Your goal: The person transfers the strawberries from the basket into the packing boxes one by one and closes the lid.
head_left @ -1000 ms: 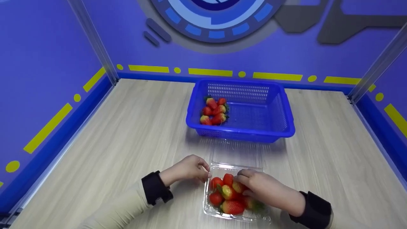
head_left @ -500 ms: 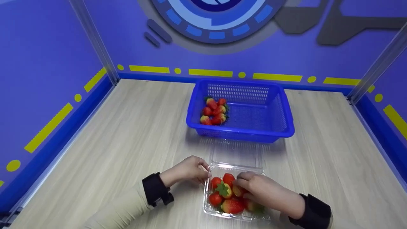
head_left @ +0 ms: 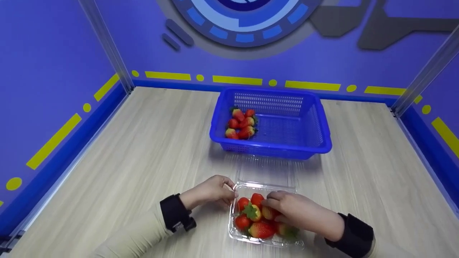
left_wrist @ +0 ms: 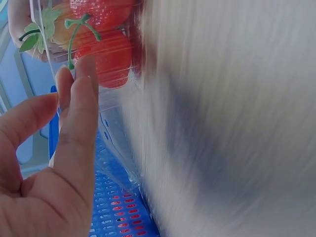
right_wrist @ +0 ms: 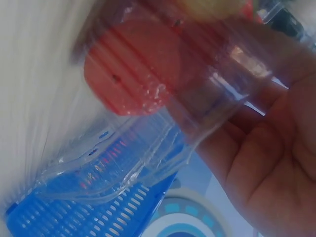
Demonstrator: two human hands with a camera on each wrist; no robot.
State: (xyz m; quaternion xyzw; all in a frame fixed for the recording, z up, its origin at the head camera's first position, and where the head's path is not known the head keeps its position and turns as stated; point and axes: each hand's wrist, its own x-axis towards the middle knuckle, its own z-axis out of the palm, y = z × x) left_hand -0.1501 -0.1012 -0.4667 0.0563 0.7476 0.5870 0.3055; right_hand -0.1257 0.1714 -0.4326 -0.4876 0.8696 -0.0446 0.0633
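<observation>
Strawberries [head_left: 262, 229] lie in the clear box [head_left: 247, 240], its left rim pinched by the left hand's grip [head_left: 213, 190]; more sit at the left end of the blue basket [head_left: 276, 146] behind; the right hand's grip [head_left: 296, 209] pinches one yellowish berry [head_left: 268, 213]. The work looks partway: strawberries in both, lid [head_left: 265, 172] open. Pale wood-grain bench [head_left: 150, 143], blue walls [head_left: 39, 71] with yellow dashes [head_left: 53, 141].

Cannot fully see a strawberry [head_left: 267, 213] behind the right fingers [head_left: 274, 202] or the emblem [head_left: 245, 38], cut at top; cannot discern the counter [left_wrist: 247, 108], blurred in left wrist view.
</observation>
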